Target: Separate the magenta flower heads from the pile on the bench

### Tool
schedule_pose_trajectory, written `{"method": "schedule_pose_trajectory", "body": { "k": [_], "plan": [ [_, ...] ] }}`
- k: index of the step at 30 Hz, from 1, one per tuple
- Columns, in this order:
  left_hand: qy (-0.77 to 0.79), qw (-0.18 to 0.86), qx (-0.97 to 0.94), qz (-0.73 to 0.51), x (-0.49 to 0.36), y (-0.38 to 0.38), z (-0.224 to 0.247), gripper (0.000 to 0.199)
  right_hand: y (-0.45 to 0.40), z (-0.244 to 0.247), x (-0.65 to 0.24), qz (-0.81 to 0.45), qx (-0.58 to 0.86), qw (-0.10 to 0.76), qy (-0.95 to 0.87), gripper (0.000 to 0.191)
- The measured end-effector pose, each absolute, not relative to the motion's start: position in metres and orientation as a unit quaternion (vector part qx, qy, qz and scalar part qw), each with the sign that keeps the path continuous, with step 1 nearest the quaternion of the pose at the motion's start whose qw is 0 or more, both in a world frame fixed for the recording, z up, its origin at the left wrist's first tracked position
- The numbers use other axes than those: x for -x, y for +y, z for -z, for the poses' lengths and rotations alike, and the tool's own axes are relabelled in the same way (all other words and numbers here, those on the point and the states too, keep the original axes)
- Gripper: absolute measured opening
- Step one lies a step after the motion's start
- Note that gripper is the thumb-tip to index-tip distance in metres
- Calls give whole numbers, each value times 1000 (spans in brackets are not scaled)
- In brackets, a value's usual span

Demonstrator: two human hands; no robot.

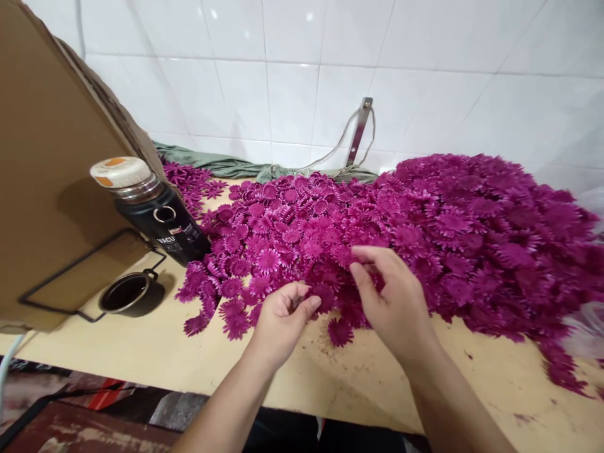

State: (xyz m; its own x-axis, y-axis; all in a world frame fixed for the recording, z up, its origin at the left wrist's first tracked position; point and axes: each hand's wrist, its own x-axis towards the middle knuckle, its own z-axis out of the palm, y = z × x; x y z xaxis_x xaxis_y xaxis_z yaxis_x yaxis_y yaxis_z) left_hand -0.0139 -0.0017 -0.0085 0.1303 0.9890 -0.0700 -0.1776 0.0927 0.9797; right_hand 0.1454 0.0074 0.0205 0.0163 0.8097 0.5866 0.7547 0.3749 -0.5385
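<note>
A long heap of magenta artificial flower heads (453, 220) covers much of the table. At its front edge my left hand (287, 318) is closed, with thumb and forefinger pinching one flower head (323, 298) by its rim. My right hand (394, 299) is a little to the right, its thumb and forefinger closing at the edge of another flower head (343, 255); the other fingers curl under and are partly hidden. A single flower head (340, 331) lies on the table between my wrists, just in front of the heap.
On the left stand a dark vacuum flask (163, 220) with a white lid, a small black cup (134, 294) and a large cardboard sheet (56, 157) with a wire frame (75, 267). Green cloth (217, 162) lies along the tiled wall, below a metal bracket (360, 132). Clear plastic (587, 330) is at right.
</note>
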Motion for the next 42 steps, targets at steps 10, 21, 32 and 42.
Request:
{"method": "schedule_pose_trajectory", "body": {
  "k": [10, 21, 32, 42],
  "plan": [
    [462, 574, -480, -476, 10, 1, 14, 48, 0, -14, -125, -427, 507, 367, -652, 6],
    [455, 509, -539, -493, 15, -10, 8, 33, 26, -8, -131, 15, 603, 460, -652, 15],
    [443, 585, -472, -489, 15, -3, 7, 23, 2, -14, -138, -105, 553, 448, -694, 29],
    [465, 552, -473, -506, 11, -1, 15, 43, -12, -9, -120, -291, 544, 426, -662, 14]
  ]
}}
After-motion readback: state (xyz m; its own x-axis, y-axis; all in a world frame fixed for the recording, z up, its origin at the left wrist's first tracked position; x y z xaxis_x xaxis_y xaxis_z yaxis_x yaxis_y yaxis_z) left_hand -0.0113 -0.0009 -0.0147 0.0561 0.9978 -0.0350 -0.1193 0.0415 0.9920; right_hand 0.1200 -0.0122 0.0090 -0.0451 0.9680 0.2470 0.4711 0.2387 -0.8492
